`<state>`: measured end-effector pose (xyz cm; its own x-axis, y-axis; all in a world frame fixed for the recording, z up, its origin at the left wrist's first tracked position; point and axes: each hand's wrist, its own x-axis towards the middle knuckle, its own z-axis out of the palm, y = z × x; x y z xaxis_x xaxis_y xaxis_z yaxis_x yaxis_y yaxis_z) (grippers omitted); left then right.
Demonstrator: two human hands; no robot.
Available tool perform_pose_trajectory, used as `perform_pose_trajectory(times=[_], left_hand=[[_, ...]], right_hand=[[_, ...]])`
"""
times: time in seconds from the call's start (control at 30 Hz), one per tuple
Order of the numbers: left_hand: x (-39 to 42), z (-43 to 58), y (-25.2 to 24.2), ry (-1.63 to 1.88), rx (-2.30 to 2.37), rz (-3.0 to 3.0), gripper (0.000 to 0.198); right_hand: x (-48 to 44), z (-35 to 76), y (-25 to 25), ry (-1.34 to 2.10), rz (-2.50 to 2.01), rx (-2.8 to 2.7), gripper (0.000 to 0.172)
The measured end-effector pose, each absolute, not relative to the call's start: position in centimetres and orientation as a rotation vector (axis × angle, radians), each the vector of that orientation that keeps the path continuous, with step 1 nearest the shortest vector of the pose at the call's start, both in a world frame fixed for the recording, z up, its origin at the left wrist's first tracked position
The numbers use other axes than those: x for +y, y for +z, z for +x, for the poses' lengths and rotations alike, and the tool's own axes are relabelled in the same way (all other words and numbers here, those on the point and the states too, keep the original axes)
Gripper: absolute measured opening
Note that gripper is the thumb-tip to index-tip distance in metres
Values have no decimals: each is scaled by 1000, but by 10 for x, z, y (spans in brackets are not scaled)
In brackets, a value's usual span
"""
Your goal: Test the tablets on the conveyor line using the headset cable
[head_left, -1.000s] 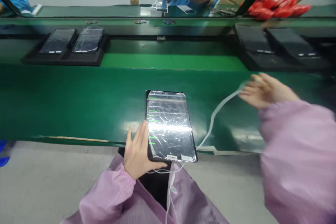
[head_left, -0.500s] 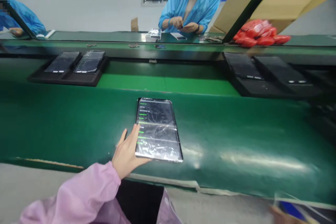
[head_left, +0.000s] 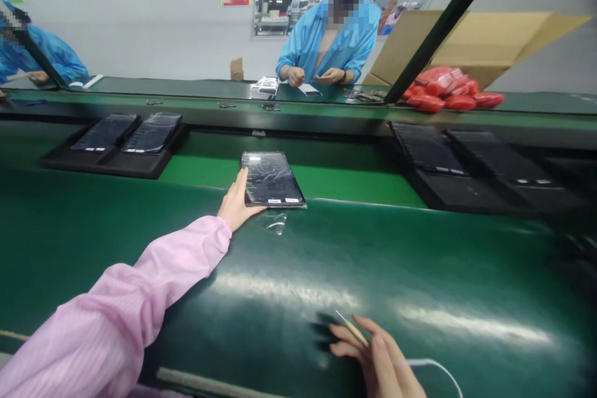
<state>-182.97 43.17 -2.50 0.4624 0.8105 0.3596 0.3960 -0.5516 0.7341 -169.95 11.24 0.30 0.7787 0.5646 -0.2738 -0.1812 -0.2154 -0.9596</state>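
Note:
My left hand [head_left: 237, 204] reaches far forward and grips the near left corner of a film-wrapped tablet [head_left: 270, 178], which sits at the far edge of the dark green mat [head_left: 326, 261], partly over the bright green conveyor belt [head_left: 336, 177]. Its screen looks dark. My right hand [head_left: 373, 354] rests at the bottom edge of the view, fingers pinched on a thin pale stick, with a white cable [head_left: 438, 368] beside it.
Black trays with wrapped tablets sit on the belt at left [head_left: 116, 152] and right [head_left: 466, 168]. Across the line a person in a blue coat [head_left: 326, 43] works with both hands. Red packets [head_left: 448, 93] lie by a cardboard box [head_left: 476, 43].
My left hand has pushed the tablet away from me, from the near edge of the mat to the belt. The cable is off the tablet. My right hand came back into view at the bottom.

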Motion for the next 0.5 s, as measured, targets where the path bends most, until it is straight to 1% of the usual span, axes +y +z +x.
perform_pose_trajectory(times=[0.13, 0.17, 0.23, 0.27, 0.3, 0.4, 0.43, 0.47, 0.5], left_hand=[[439, -1839, -35, 1039, 997, 2156, 96], [439, -1841, -37, 1043, 996, 2149, 97], [440, -1846, -40, 1072, 989, 2126, 102], [439, -1848, -41, 1096, 984, 2106, 105], [438, -1850, -42, 1120, 980, 2083, 107], [435, -1855, -42, 1129, 964, 2009, 106], [434, -1856, -41, 1111, 960, 1989, 105], [433, -1857, -41, 1096, 953, 1969, 104], [433, -1858, -41, 1091, 942, 1948, 103]], right_hand=[[193, -1675, 19, 886, -1520, -351, 60], [218, -1671, 23, 909, -1478, -332, 53], [264, -1667, 28, 1035, -1457, -236, 29], [284, -1668, 29, 1079, -1461, -210, 21], [299, -1671, 29, 1130, -1470, -183, 20], [328, -1684, 25, 1254, -1434, -129, 45], [334, -1689, 23, 1271, -1387, -115, 50], [339, -1693, 20, 1266, -1325, -110, 48], [343, -1697, 16, 1235, -1255, -118, 41]])
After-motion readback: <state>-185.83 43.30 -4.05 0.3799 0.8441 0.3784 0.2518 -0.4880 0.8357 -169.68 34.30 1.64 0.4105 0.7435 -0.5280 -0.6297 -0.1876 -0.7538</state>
